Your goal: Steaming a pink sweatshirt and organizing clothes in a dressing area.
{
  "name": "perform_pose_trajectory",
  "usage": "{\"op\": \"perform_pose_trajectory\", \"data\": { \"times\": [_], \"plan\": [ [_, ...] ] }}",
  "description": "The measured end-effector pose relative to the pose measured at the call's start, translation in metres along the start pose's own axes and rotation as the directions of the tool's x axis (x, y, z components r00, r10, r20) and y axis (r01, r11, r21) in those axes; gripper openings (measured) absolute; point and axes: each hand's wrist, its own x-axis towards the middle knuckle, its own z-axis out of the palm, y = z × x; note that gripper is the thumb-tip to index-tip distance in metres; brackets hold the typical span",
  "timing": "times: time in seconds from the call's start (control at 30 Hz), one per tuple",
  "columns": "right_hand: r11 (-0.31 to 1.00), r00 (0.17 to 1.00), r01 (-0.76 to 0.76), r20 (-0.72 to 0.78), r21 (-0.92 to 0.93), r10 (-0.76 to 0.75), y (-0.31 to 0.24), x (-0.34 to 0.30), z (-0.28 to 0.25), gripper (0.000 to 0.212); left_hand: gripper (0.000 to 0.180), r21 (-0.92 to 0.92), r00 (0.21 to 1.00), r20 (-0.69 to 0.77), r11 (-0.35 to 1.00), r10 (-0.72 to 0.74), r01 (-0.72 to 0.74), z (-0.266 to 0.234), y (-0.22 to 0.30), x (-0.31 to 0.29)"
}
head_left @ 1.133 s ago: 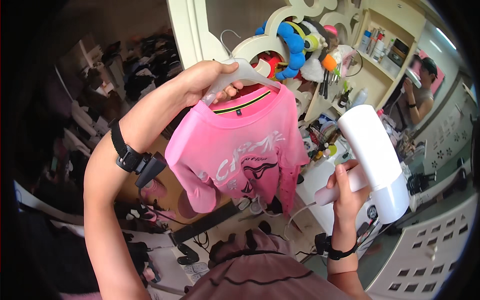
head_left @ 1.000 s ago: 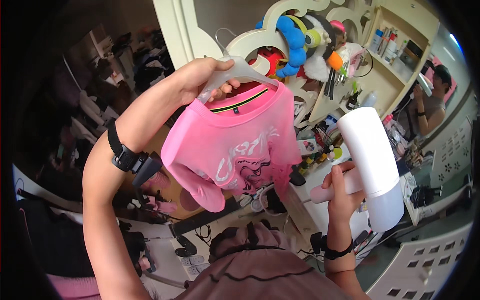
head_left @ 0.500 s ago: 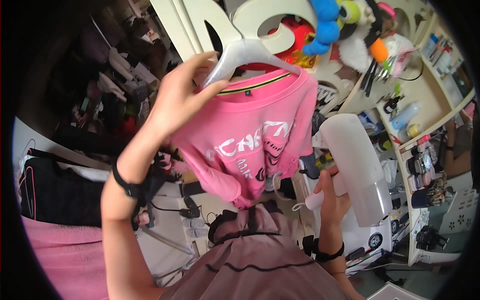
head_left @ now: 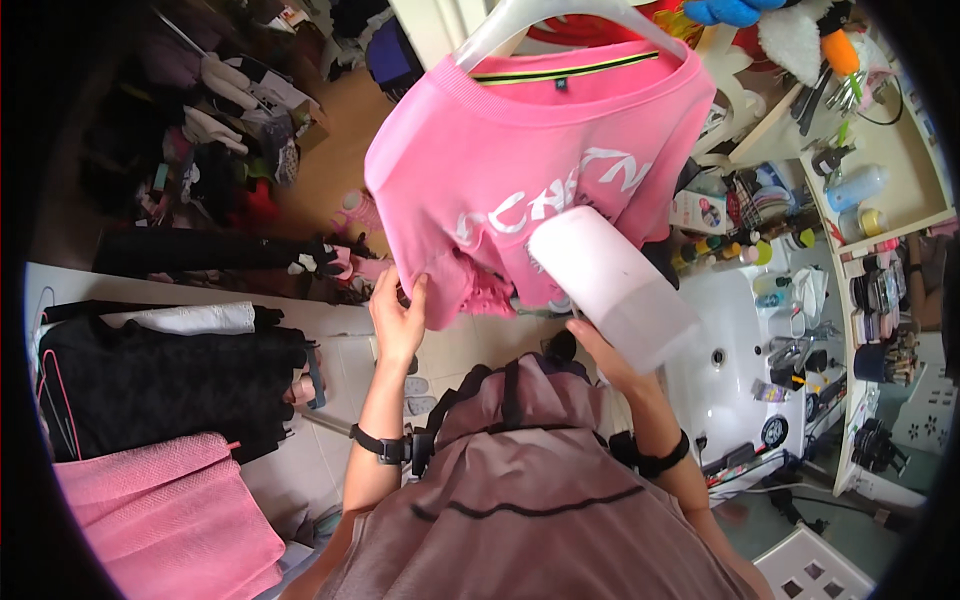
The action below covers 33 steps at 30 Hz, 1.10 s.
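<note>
Sleeve-steadying, seemingly: left hand (head_left: 400,312) pinches a pink cloth sweatshirt (head_left: 530,140); right hand (head_left: 622,365) grips a white cylindrical plastic appliance (head_left: 612,285); next likely wants tautness!

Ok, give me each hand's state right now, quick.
Left hand: closed, pinching a sleeve of the pink sweatshirt.
Right hand: holding the white handheld appliance, its grip mostly hidden.

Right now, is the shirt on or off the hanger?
On: the hanger's arms run into the shirt's neck opening, and the shirt hangs below them.
</note>
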Motion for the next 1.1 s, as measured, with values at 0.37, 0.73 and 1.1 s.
{"op": "perform_pose_trajectory", "data": {
  "times": [0.37,0.73,1.1],
  "plan": [
    [0.981,0.986,0.002,-0.167,0.193,0.03,-0.067,0.07,0.081,0.019,0.027,-0.134,0.968,0.247,0.988,-0.039,0.074,-0.051,-0.009,0.002],
    [0.93,0.947,-0.139,-0.231,0.34,0.225,-0.066,0.057,0.079,0.017,0.043,-0.008,0.959,0.263,0.994,0.105,-0.107,-0.076,-0.037,-0.006],
    [0.984,0.966,0.022,-0.257,0.175,0.024,-0.054,0.027,0.123,0.028,0.028,-0.05,0.88,0.407,0.956,-0.244,0.288,-0.075,-0.102,-0.044]
  ]
}}
